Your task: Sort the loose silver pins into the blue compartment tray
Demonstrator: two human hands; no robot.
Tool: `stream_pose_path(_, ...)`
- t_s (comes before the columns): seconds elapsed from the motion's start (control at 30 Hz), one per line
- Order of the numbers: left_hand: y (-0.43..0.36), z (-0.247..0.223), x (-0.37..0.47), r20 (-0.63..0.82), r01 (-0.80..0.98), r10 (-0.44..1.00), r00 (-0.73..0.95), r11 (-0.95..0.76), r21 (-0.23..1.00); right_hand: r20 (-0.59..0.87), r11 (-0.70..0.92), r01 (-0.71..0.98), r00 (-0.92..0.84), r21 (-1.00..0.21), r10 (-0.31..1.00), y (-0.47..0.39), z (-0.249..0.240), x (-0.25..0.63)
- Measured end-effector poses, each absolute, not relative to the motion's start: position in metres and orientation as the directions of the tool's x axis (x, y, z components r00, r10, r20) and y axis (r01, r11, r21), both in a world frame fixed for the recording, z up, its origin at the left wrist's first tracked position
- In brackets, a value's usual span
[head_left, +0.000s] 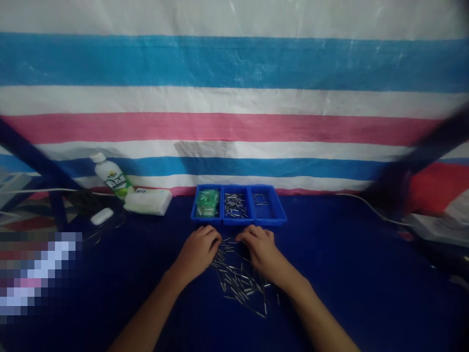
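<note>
Thin metal pins [240,286] lie in a loose heap on the dark blue table. At the heap's far left edge is my left hand [200,249], its fingers curled together and their tips partly hidden. Opposite it, my right hand [261,249] is closed too, thumb and fingers drawn together above the pins. Whatever either hand pinches is too small or hidden to make out. Just beyond both hands stands a blue tray [242,221] with three compartments. A green packet [207,203] fills the left one, many metal pins [235,205] the middle one, and a few pins [260,199] the right one.
At the back left, a white and green bottle [112,176] leans behind a tissue pack [148,201]; a white rounded case [101,216] lies nearby. A white cable [373,210] and a red object [436,188] are at the right. A striped sheet [234,63] hangs behind the table.
</note>
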State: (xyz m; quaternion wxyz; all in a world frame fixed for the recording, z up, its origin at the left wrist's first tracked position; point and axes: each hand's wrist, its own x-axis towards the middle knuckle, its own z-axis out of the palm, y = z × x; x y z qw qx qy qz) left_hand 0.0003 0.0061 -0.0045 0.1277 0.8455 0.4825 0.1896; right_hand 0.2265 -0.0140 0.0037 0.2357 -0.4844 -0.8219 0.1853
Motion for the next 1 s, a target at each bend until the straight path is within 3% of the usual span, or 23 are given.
stream_pose_path(0.13,0.005,-0.002,0.000,0.192,0.762,0.871,0.452,-0.489,0.424,0.226,0.377,0.462,-0.349,-0.802,0.909,-0.014,0.018,0.227)
stream_pose_path(0.27,0.005,0.001,-0.001,0.163,0.768,0.890,0.427,-0.451,0.455,0.114,0.127,0.083,-0.153,-0.988,0.982,-0.008,0.021,0.230)
stream_pose_path(0.4,0.006,0.003,-0.003,0.157,0.770,0.893,0.422,-0.444,0.458,-0.066,-0.054,-0.234,0.042,-0.971,0.997,-0.001,0.016,0.237)
stream_pose_path(0.6,0.004,0.006,-0.003,0.156,0.763,0.886,0.437,-0.457,0.457,-0.229,-0.168,-0.352,0.140,-0.921,0.963,0.001,0.018,0.242)
stream_pose_path(0.73,0.005,0.007,-0.003,0.149,0.758,0.890,0.430,-0.446,0.476,-0.172,-0.129,-0.209,0.203,-0.969,0.964,0.002,0.017,0.243)
stream_pose_path(0.83,0.005,0.007,-0.004,0.161,0.749,0.887,0.433,-0.454,0.482,-0.007,-0.047,0.222,0.175,-0.974,0.984,0.001,0.012,0.247)
stream_pose_path(0.93,0.005,0.007,-0.004,0.156,0.748,0.886,0.436,-0.453,0.485,0.071,0.006,0.676,0.069,-0.737,0.995,-0.002,0.008,0.247)
stream_pose_path(1.0,0.004,0.008,-0.003,0.151,0.749,0.888,0.435,-0.450,0.487,0.077,0.007,0.824,0.045,-0.566,0.996,-0.005,0.006,0.244)
